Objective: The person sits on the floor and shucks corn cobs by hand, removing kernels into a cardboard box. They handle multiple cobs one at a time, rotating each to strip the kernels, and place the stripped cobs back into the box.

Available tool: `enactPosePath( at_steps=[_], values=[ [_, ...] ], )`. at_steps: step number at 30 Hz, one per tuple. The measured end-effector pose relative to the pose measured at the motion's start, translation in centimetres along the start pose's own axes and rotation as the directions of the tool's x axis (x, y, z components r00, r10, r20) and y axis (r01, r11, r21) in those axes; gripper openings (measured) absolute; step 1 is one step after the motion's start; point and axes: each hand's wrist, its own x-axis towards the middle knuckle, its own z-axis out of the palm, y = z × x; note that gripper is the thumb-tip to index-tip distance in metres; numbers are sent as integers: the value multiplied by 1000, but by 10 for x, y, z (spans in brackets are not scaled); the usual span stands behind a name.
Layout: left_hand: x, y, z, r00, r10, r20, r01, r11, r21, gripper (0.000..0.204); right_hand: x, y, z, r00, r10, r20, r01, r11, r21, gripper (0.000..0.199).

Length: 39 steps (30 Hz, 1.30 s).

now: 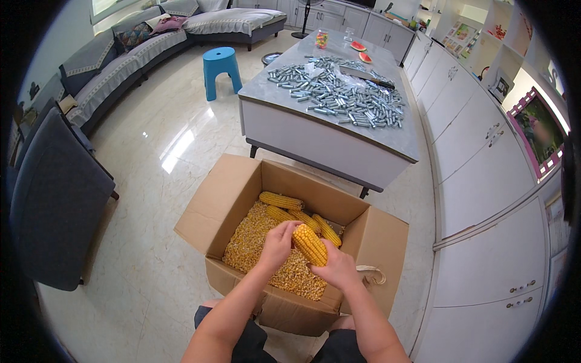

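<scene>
Over an open cardboard box [378, 242], an ear of corn [310, 244] is held tilted between my two hands. My left hand [279, 242] closes on its upper left end. Around its lower right side my right hand [338, 264] is wrapped, thumb underneath. Loose corn kernels [248, 236] cover the bottom of the box. Several more ears lie at the box's far side, among them one ear [281, 200] along the back left and another ear [327, 230] at the right. The fingertips of both hands are partly hidden by the ear.
Just beyond the box stands a grey-topped table [272, 100] heaped with small metal cylinders [357, 100], with a knife [369, 77], watermelon slices [364, 57] and a jar [321, 40]. A blue stool [220, 69] and dark chair [57, 199] are to the left. White cabinets [478, 163] line the right.
</scene>
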Motion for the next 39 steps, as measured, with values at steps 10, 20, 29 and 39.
enactPosePath(
  at_steps=[10, 20, 29, 39],
  values=[
    [5, 2, 1, 989, -52, 140, 108, 898, -427, 33, 2, -12, 2, 995, 71, 71, -79, 990, 116, 70],
    [3, 7, -9, 972, -55, 231, 121, 952, -280, 33, -1, -12, 5, 990, 112, 81, -126, 973, 192, 68],
    [5, 25, -28, 925, -93, 370, 98, 995, 4, 31, 2, -2, 1, 994, 47, 96, -69, 970, 235, 70],
    [-5, 15, -14, 917, 311, 248, -397, 765, 507, 25, 2, -13, 0, 988, 106, 110, -114, 991, 69, 67]
  ],
)
